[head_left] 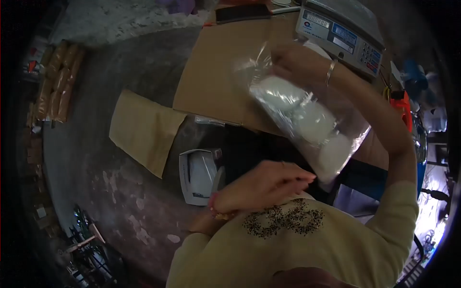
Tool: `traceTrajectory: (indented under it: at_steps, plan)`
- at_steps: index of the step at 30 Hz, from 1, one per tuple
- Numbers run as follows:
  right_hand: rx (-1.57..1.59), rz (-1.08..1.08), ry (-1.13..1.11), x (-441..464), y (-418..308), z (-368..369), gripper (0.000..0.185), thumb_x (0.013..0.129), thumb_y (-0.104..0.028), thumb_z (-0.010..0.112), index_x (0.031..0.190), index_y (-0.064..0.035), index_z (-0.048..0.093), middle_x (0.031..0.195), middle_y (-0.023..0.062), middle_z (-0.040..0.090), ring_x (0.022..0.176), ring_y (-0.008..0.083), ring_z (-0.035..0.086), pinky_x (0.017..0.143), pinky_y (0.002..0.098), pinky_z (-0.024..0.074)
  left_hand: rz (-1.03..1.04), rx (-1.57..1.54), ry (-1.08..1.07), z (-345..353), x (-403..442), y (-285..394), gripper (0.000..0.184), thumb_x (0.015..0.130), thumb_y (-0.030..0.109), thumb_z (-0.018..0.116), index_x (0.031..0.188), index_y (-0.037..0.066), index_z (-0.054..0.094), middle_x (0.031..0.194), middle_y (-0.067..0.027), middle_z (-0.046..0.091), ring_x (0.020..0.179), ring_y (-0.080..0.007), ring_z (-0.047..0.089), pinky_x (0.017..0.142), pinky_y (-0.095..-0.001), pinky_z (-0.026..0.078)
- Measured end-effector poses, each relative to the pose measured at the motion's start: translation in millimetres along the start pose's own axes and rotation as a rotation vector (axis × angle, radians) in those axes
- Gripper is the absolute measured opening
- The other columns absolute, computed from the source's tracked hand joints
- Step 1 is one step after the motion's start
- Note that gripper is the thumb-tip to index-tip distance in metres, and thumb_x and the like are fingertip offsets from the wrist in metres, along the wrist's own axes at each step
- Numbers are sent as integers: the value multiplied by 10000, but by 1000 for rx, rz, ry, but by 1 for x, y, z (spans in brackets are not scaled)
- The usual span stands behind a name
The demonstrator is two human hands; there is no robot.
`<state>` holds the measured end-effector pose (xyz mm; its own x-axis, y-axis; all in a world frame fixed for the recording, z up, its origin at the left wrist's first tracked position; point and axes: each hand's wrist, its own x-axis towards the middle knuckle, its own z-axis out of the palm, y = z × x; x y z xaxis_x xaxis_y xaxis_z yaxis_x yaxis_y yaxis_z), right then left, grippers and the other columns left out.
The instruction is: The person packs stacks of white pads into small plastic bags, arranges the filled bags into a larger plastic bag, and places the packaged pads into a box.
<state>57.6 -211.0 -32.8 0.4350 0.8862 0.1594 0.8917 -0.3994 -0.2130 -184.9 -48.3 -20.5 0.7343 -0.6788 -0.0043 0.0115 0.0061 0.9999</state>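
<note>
My right hand (298, 62), with a bangle at the wrist, is closed on the top of a clear plastic bag (312, 122). The bag hangs tilted over the edge of a brown cardboard sheet (225, 72) and holds several white rounded items. My left hand (273, 185), with a pink bracelet, is in front of my body near the bag's lower end. Its fingers are stretched out, and nothing shows in them. A gap remains between this hand and the bag.
A digital scale (341, 36) stands at the upper right, and a dark flat object (243, 13) lies at the top. Below left are brown paper (144, 129) and an open white box (199, 177). Packed brown rolls (60, 81) are far left; an orange item (401, 108) is right.
</note>
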Motion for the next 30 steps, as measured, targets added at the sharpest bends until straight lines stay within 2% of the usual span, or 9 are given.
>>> traceTrajectory:
  at_steps: [4, 7, 10, 13, 16, 20, 22, 25, 30]
  plan:
    - [57, -177, -213, -29, -40, -12, 351, 946, -291, 605, 732, -21, 670, 811, 129, 660, 845, 304, 650, 853, 432, 495, -271, 522, 487, -32, -10, -7, 292, 964, 133, 638, 1214, -17, 639, 1077, -186, 687, 884, -277, 709, 787, -340, 550]
    - [43, -174, -261, -30, -41, -5, 357, 942, -280, 606, 690, -33, 658, 784, 134, 662, 833, 318, 655, 843, 434, 497, 104, 627, 633, -24, 2, -19, 411, 955, 165, 656, 1296, -44, 561, 1145, -229, 644, 1024, -375, 645, 854, -395, 527]
    - [100, 9, -376, -13, -47, -14, 216, 951, -218, 574, 1067, -78, 689, 844, 150, 695, 850, 351, 662, 841, 438, 504, 213, 639, 631, -2, 38, -12, 443, 970, 173, 635, 1331, -55, 519, 1165, -287, 606, 1089, -405, 607, 879, -423, 514]
    - [337, 255, -548, 5, -40, -21, 548, 944, -111, 554, 1483, -130, 454, 1070, 185, 699, 996, 333, 672, 925, 422, 503, 58, 1165, 350, -8, 59, -27, 608, 962, 247, 655, 1382, -118, 410, 1174, -348, 561, 1120, -448, 569, 917, -464, 488]
    - [312, -212, 57, 15, 4, 6, 719, 869, -26, 619, 1526, -173, 368, 1298, 178, 599, 1165, 308, 601, 1002, 409, 483, -131, 636, 413, -23, 77, -25, 853, 922, 354, 704, 1433, -178, 276, 1216, -389, 527, 1131, -469, 564, 953, -481, 465]
    - [-78, -31, 356, 27, 46, 0, 510, 807, -56, 681, 1309, -106, 609, 1071, 170, 682, 1006, 291, 666, 887, 395, 528, -155, 472, 412, -31, 82, -32, 1074, 861, 450, 756, 1477, -188, 149, 1297, -382, 499, 1174, -463, 559, 993, -473, 455]
    - [-66, 232, -482, 39, 18, -34, 126, 835, -134, 678, 899, -30, 710, 891, 134, 688, 900, 275, 692, 808, 402, 540, 71, 572, 554, -32, 84, -45, 1166, 836, 467, 780, 1503, -172, 67, 1372, -373, 468, 1248, -434, 539, 1043, -447, 438]
    - [-57, 64, -152, 8, -18, -28, 228, 831, -147, 680, 650, -16, 641, 676, 100, 620, 685, 306, 647, 670, 422, 514, 137, 585, 599, -32, 83, -37, 1232, 795, 400, 839, 1511, -156, 4, 1426, -355, 442, 1297, -405, 515, 1059, -422, 437]
    - [167, -111, 13, -46, -44, -18, 172, 860, -230, 688, 859, -66, 739, 797, 121, 644, 757, 323, 644, 703, 401, 526, 71, 409, 647, -25, 78, -50, 1268, 756, 255, 886, 1533, -105, -49, 1512, -326, 347, 1320, -339, 504, 1026, -391, 479]
